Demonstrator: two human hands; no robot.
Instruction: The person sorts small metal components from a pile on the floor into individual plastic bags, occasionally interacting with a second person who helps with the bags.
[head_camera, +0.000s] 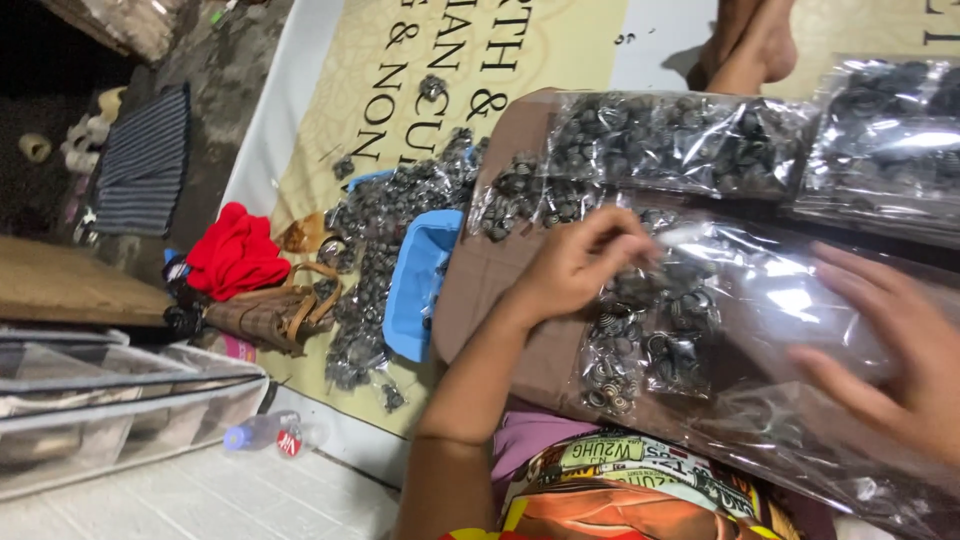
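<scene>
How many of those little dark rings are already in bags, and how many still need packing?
Done: two filled clear bags lie on the brown board, and another filled bag lies to the right. In hand: the left hand pinches rings at the mouth of a part-filled bag while the right hand rests on its plastic. Left: a loose heap of rings by the blue tray. Exact counts can't be told.
</scene>
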